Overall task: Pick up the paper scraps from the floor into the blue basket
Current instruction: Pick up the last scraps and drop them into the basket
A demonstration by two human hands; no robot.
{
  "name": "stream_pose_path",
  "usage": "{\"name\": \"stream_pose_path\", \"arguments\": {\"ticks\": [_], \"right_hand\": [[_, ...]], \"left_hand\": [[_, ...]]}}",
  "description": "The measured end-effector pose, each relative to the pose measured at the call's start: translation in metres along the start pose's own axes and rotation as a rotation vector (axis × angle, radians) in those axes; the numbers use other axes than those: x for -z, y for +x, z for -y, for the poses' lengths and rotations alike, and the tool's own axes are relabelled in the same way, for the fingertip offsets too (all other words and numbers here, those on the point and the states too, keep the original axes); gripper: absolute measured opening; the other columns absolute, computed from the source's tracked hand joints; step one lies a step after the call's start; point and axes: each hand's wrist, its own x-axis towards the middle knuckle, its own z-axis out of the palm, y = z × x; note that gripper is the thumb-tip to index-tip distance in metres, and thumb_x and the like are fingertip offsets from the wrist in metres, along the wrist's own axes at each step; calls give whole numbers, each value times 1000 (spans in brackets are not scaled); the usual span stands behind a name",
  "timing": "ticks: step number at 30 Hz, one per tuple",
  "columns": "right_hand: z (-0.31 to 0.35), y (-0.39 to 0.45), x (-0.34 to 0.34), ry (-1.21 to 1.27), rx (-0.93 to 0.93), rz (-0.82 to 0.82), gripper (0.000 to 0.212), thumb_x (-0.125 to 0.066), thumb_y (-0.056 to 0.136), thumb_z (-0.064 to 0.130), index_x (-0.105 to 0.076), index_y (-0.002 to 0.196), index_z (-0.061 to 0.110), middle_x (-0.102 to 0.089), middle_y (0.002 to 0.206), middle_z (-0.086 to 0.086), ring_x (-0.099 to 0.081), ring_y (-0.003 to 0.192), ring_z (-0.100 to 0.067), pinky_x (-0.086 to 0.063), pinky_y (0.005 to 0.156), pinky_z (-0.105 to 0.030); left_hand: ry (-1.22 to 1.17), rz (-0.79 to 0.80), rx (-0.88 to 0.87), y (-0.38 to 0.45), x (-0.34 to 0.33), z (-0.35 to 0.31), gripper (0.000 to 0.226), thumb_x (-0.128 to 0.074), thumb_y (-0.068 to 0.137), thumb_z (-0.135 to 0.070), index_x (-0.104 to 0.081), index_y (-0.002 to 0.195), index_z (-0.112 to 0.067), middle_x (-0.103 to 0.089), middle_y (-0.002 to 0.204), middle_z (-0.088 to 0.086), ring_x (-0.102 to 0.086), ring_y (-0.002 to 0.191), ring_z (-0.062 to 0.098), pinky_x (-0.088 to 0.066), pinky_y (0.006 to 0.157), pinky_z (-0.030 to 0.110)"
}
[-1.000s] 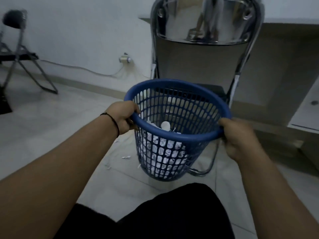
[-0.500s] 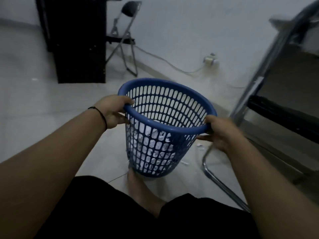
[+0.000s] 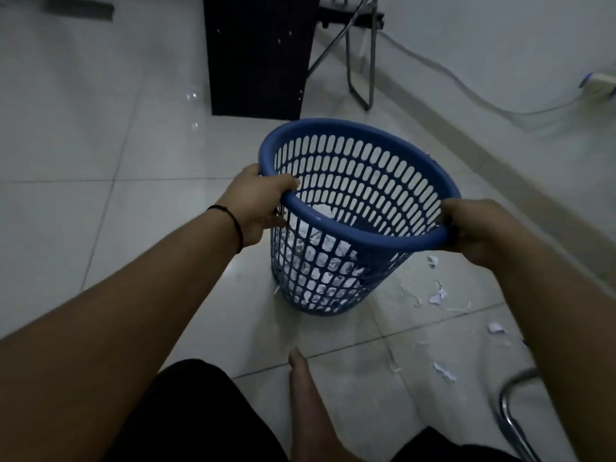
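The blue basket [image 3: 366, 181], a slotted plastic bin, is held in front of me above the white tiled floor, tilted slightly. My left hand [image 3: 258, 203] grips its near-left rim and my right hand [image 3: 473, 228] grips its near-right rim. White crumpled paper [image 3: 320, 258] fills its lower part and shows through the slots. Several small paper scraps [image 3: 436, 296] lie on the floor to the right of the basket, and more scraps [image 3: 445, 371] lie closer to me.
A dark cabinet [image 3: 260, 55] stands on the floor behind the basket, with a folding chair [image 3: 360, 51] beside it at the wall. A cable [image 3: 466, 91] runs along the wall to a socket [image 3: 598, 83]. A chrome chair leg [image 3: 513, 418] sits at bottom right. My bare foot [image 3: 306, 395] rests below the basket.
My view has swung to the left and downward, away from the chrome chair. The basket stays in both hands and now hangs lower; scraps on the floor at right have come into sight.
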Motion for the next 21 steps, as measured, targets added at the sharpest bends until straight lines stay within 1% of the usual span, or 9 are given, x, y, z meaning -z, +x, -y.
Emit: {"name": "stream_pose_path", "arguments": {"ticks": [4,6,8,10,13,15,17,19,21], "right_hand": [[-23,-7,-13,98,83,104,27,-48,83,-3,-47,109,2,-59,91,-13,-63,78,-29,-53,42,-32],[-40,-13,-17,130,103,141,31,-49,85,-2,-47,116,0,-57,99,-16,-61,85,-30,-56,52,-36],[-55,-24,-14,196,109,187,28,-51,89,3,-45,117,3,-55,108,-17,-59,93,-30,-56,66,-40],[-62,-31,-4,227,129,270,25,-52,93,13,-46,117,9,-55,118,-14,-58,97,-27,-54,73,-40],[-64,-36,13,93,135,390,39,-52,94,30,-45,129,15,-49,133,-8,-51,112,-27,-50,81,-43],[-70,-38,21,-15,140,416,47,-50,94,36,-41,135,15,-47,133,-7,-50,114,-26,-49,83,-43],[-80,-40,30,-93,175,406,43,-48,94,39,-46,128,13,-50,121,-5,-51,106,-23,-49,83,-40],[-93,-42,41,-140,207,379,28,-46,95,38,-50,111,16,-53,115,-5,-54,102,-23,-50,86,-40],[-108,-43,57,-188,232,331,24,-47,94,36,-54,107,17,-58,114,-6,-56,104,-25,-49,93,-44]], "left_hand": [[-32,-81,32,-14,9,15,24,-59,86,-9,-53,109,-13,-56,115,14,-58,103,34,-55,82,46],[-69,-134,54,-28,11,24,19,-58,87,-6,-54,105,-11,-55,121,17,-57,107,34,-53,89,48],[-74,-160,74,-42,10,26,30,-58,88,-5,-52,117,-5,-56,118,17,-58,101,32,-52,87,45],[24,-177,75,-52,9,16,35,-57,88,-5,-49,122,-1,-56,117,16,-58,99,31,-50,86,44],[318,-233,73,-62,0,-5,45,-59,87,-13,-45,129,-2,-47,134,17,-47,118,34,-44,93,49],[514,-272,1,-69,-17,-21,44,-59,86,-19,-47,125,-2,-54,115,14,-55,95,28,-48,74,38],[683,-264,-146,-74,-44,-33,39,-59,84,-22,-50,118,-5,-57,90,7,-54,72,19,-44,57,28],[829,-228,-282,-78,-76,-39,42,-59,82,-25,-50,119,-8,-53,84,3,-52,72,17,-43,58,27],[936,-166,-376,-83,-112,-37,38,-58,82,-24,-50,116,-11,-55,87,4,-56,73,18,-48,58,30]]}}
